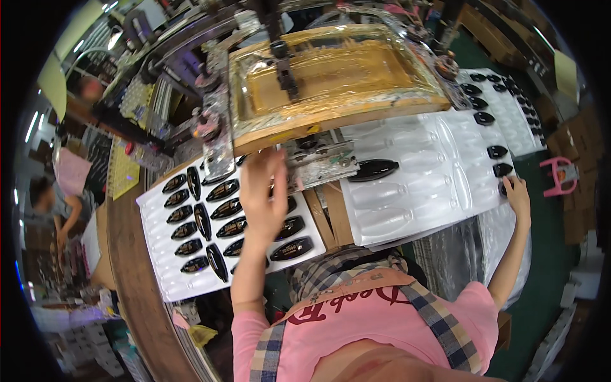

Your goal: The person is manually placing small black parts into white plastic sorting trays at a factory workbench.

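Our left hand (262, 191) reaches, fingers spread and holding nothing, over the white moulded tray of glossy black oval pieces (191, 254), hiding several. Our right hand (519, 197) rests at the right edge of the white plastic tray (420, 184); we cannot tell its grip.

Cluttered workshop, green floor (548, 267)

Two white trays: left (167, 280), right (414, 191). One black piece (374, 169) at frame centre. Four more (497, 152) along right tray's edge. One screen frame (331, 76), upper centre. One pink holder (559, 175), far right.
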A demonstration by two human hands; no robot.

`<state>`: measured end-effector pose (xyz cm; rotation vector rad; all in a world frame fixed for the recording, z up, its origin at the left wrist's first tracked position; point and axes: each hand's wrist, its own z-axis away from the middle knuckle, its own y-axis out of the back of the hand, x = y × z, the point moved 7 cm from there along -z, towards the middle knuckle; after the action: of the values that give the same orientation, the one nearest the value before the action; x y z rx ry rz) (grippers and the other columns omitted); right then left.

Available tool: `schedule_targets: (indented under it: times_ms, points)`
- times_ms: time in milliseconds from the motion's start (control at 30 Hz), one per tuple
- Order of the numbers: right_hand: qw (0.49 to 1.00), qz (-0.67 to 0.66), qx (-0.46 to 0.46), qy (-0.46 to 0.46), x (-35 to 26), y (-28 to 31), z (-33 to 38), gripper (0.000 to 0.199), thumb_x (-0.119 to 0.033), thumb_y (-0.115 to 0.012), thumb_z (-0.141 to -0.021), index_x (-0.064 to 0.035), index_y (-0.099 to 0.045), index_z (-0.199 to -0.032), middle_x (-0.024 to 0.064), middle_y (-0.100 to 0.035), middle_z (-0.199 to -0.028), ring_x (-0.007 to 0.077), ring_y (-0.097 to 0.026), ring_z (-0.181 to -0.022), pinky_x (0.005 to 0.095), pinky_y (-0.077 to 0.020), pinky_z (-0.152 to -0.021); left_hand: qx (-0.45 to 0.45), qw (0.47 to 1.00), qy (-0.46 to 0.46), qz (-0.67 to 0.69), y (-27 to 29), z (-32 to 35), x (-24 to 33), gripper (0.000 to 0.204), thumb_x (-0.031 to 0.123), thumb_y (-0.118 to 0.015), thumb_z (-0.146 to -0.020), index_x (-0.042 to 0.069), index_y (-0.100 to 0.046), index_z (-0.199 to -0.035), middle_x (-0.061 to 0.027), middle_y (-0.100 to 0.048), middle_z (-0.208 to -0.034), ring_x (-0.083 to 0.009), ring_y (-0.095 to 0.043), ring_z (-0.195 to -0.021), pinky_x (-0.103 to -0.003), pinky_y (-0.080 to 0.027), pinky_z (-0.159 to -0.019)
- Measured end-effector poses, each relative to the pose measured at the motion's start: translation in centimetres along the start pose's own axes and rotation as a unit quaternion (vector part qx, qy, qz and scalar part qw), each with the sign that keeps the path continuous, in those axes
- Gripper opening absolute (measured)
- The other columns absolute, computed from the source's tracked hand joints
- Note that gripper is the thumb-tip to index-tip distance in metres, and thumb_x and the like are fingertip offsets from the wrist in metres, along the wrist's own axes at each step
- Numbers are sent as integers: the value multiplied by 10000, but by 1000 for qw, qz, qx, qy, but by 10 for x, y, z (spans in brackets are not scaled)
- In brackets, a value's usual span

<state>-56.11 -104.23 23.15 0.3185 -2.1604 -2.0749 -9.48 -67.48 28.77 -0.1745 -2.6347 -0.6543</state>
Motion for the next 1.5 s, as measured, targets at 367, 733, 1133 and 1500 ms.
schedule_targets:
  times_ms: [367, 733, 1133, 1500]
  points:
    - [869, -298, -113, 379, -283, 61, 103, 475, -46, -626, -670, -73, -471, -1119, 108, -457, -1172, 222, -524, -927, 262, -439, -659, -213, 960, -96, -153, -66, -47, -135, 147, 103, -546, -825, -13, -579, -910, -102, -603, -826, -212, -556, -759, -288, -434, -684]
    - [827, -30, -68, 557, -361, 26, 145, 468, -189, -690, -643, -28, -503, -1041, 167, -542, -931, 295, -582, -708, 360, -466, -582, 28, 852, 307, 423, -5, -41, -157, 138, 117, -566, -831, -7, -589, -886, -3, -578, -812, -54, -496, -718, -195, -395, -630]
    - [997, 64, 11, 42, -26, -28, -70, 708, -581, -456, -774, -25, -410, -1210, 225, -473, -1169, 345, -457, -1084, 381, -359, -896, 221, 821, 513, 113, 217, 183, -170, 236, 233, -589, -828, 26, -589, -716, 25, -541, -628, -24, -459, -565, -156, -358, -538]
    - [992, 97, -26, 80, -4, -36, -88, 550, -435, -349, -887, 59, -503, -1074, 257, -538, -1029, 375, -498, -983, 380, -379, -850, 178, 731, 632, -187, 304, 306, -169, 397, 381, -645, -750, 13, -582, -616, -12, -517, -514, -61, -456, -454, -208, -365, -448]
